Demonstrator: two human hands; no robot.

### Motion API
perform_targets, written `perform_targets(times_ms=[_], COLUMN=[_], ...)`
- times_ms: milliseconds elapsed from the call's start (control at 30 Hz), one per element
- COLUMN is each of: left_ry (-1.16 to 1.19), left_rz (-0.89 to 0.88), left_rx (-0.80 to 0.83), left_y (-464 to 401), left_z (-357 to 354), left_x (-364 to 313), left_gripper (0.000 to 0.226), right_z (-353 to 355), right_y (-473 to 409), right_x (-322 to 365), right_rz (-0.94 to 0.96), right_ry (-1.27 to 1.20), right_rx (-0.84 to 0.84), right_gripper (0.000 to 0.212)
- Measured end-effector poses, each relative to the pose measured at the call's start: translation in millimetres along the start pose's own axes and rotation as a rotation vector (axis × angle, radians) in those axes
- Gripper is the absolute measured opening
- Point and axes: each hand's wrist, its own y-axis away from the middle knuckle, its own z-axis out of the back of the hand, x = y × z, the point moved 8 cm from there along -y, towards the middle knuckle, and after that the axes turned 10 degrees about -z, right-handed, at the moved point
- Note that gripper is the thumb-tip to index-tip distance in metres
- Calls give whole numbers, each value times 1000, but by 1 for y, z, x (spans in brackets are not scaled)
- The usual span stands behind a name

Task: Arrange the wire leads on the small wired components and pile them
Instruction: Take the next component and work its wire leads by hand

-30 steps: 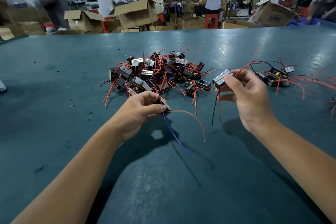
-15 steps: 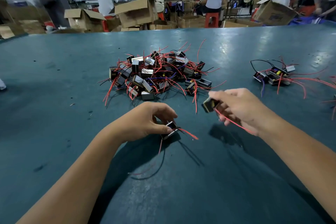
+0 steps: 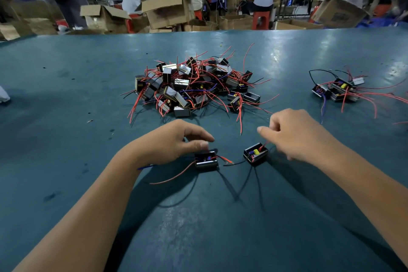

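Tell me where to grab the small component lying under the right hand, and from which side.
Judging by its pose, take the right component by its two long black side walls, coming from above. Its open face with the yellow part points up, and its leads trail off the ends, some towards the right hand, so the sides look free.

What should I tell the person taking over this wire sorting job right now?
Left hand: fingers curled over one component on the table, touching its top.
Right hand: pinching a red lead of a second component beside it.
Big pile sits mid-table, leads tangled. Small pile sits far right, seemingly the finished ones.
Done: only a few parts in the small pile.
Left: straighten the leads on these two, add them to the small pile, then work through the big one.
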Motion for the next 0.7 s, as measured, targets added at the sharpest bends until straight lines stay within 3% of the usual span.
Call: perform_targets(times_ms=[100, 200, 267, 333, 533, 700], left_ry=[181, 601, 710, 573, 65, -72], left_rz=[-31, -104, -147, -169, -52, -31], left_rx=[-196, -340, -297, -203, 77, 74], left_y=[6, 15, 18, 16, 5, 1], left_z=[24, 41, 43, 36, -5, -12], left_x=[-4, -18, -32, -46, -46, -38], left_gripper=[14, 12, 12, 11, 15, 3], right_z=[21, 13, -1, -12, -22, -24], right_y=[9, 16, 21, 26, 36, 41], right_x=[19, 28, 26, 18, 13, 14], right_rz=[240, 371, 407, 430, 461, 498], right_ry=[-238, -272, -195, -116, -179, -163], right_rx=[-76, 44, 172, 252, 246, 190], right_gripper=[25, 8, 9, 14, 14, 17])
